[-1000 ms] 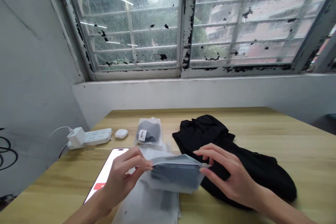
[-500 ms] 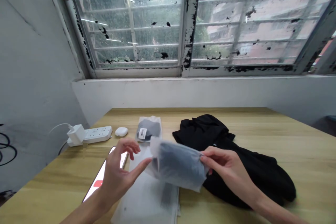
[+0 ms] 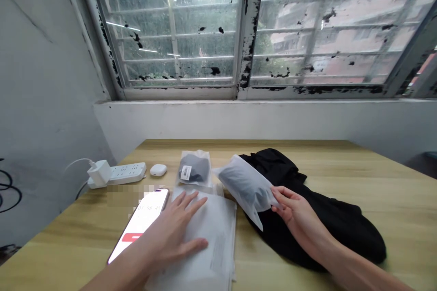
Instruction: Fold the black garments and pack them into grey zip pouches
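Observation:
Pinched at its lower right corner, a frosted plastic bag (image 3: 244, 184) with something dark folded inside hangs tilted from my right hand (image 3: 298, 213). It is held over the black garment (image 3: 327, 218) lying on the table. My left hand (image 3: 182, 232) is spread, fingers apart, on a stack of flat frosted bags (image 3: 218, 223). Beyond the stack lies another frosted bag (image 3: 200, 166) with a dark item and a white barcode label. A phone (image 3: 145, 213) with a lit screen showing a timer lies left of my left hand, partly covered by my forearm.
A white power strip (image 3: 128, 173) with a plugged-in charger (image 3: 99, 173) sits at the table's left edge. Beside it is a small white earbud case (image 3: 158, 170). The wooden table (image 3: 385, 191) ends at a white wall (image 3: 290, 118) under a barred window.
My left hand has come away from the filled bag and down onto the stack of flat bags, fingers spreading. My right hand has swung the filled bag rightward, over the black garment.

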`<state>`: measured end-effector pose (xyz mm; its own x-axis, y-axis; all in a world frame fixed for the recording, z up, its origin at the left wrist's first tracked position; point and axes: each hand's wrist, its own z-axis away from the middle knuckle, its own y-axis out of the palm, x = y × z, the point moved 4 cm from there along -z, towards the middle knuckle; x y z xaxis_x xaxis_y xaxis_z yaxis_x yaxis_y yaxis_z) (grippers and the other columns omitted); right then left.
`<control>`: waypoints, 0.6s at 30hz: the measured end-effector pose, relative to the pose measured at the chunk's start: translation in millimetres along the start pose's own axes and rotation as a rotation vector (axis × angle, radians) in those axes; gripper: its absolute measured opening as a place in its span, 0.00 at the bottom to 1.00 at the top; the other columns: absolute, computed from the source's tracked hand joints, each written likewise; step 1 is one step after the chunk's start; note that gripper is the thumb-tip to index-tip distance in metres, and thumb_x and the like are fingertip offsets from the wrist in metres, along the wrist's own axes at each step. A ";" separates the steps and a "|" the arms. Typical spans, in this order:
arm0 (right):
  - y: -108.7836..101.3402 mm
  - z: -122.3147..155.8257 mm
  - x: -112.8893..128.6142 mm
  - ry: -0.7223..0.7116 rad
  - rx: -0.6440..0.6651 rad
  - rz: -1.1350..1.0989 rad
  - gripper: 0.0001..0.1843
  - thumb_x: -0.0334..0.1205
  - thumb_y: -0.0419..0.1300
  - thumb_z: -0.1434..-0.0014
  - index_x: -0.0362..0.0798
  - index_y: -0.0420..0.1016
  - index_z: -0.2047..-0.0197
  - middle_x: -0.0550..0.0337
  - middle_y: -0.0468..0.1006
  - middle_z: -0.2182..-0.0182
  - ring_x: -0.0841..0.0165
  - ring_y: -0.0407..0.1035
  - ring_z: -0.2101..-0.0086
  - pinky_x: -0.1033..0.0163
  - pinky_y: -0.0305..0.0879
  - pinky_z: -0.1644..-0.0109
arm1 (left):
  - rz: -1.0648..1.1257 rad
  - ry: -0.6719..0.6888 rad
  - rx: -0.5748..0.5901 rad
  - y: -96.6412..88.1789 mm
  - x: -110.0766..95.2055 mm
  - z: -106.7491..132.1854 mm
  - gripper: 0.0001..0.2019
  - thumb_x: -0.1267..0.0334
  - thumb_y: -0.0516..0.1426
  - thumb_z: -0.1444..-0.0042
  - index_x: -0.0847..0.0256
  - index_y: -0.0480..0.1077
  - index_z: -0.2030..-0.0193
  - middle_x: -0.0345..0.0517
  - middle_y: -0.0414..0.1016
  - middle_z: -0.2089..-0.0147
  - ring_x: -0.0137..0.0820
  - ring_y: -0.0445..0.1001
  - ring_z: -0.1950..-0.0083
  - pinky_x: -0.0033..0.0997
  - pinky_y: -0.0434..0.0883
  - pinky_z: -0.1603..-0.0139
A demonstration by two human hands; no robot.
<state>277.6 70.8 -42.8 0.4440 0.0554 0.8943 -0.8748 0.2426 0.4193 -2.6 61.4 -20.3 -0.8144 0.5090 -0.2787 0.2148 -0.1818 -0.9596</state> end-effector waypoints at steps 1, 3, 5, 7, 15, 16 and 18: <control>0.1 -0.1 -0.3 -0.003 0.007 -0.001 0.24 0.51 0.83 0.75 0.46 0.81 0.79 0.63 0.75 0.77 0.74 0.66 0.77 0.70 0.70 0.74 | -0.008 -0.023 0.019 1.5 1.3 -0.1 0.37 0.48 0.60 0.42 0.52 0.58 0.27 0.56 0.56 0.24 0.60 0.55 0.25 0.67 0.61 0.32; -0.4 -0.3 -0.9 -0.007 0.013 0.000 0.24 0.51 0.83 0.75 0.46 0.81 0.79 0.63 0.75 0.78 0.74 0.66 0.77 0.71 0.70 0.74 | -0.026 -0.040 0.037 2.8 1.2 -0.3 0.37 0.44 0.59 0.41 0.51 0.58 0.27 0.55 0.56 0.24 0.61 0.54 0.25 0.68 0.60 0.32; -1.3 -0.6 -1.3 -0.008 0.009 0.001 0.25 0.52 0.83 0.75 0.45 0.80 0.79 0.64 0.75 0.78 0.75 0.66 0.76 0.72 0.70 0.75 | -0.045 -0.032 0.022 2.4 -1.3 -0.8 0.37 0.43 0.58 0.40 0.53 0.59 0.27 0.56 0.61 0.26 0.61 0.58 0.27 0.66 0.62 0.33; -2.4 -0.9 -1.9 0.001 -0.002 -0.007 0.26 0.51 0.83 0.76 0.45 0.80 0.79 0.64 0.75 0.77 0.75 0.66 0.76 0.72 0.70 0.74 | -0.066 -0.037 -0.027 0.9 -4.0 -1.5 0.36 0.43 0.58 0.40 0.58 0.62 0.29 0.60 0.68 0.32 0.59 0.65 0.32 0.62 0.67 0.36; -6.4 -3.7 -3.8 0.008 0.027 -0.009 0.22 0.48 0.83 0.70 0.46 0.80 0.77 0.64 0.74 0.76 0.74 0.66 0.76 0.71 0.71 0.73 | -0.229 -0.029 -0.237 0.8 0.8 -1.6 0.27 0.38 0.55 0.39 0.63 0.74 0.51 0.66 0.72 0.37 0.58 0.69 0.36 0.60 0.70 0.40; -7.3 -4.4 -4.3 0.007 0.033 -0.009 0.21 0.48 0.83 0.69 0.46 0.80 0.77 0.64 0.74 0.76 0.74 0.66 0.76 0.70 0.71 0.73 | -0.239 -0.026 -0.239 2.2 3.1 -1.4 0.29 0.37 0.55 0.39 0.63 0.74 0.48 0.67 0.70 0.35 0.60 0.67 0.34 0.62 0.68 0.38; -9.1 -6.0 -5.3 -0.007 0.050 0.006 0.20 0.47 0.82 0.66 0.47 0.79 0.76 0.63 0.74 0.75 0.73 0.67 0.76 0.69 0.72 0.73 | -0.234 -0.030 -0.204 5.5 6.7 -0.9 0.33 0.37 0.53 0.38 0.62 0.70 0.38 0.68 0.67 0.32 0.61 0.65 0.31 0.65 0.66 0.37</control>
<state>284.4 74.1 -52.2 0.4372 0.0496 0.8980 -0.8863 0.1935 0.4208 -6.5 64.6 -27.5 -0.8695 0.4914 -0.0511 0.1211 0.1118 -0.9863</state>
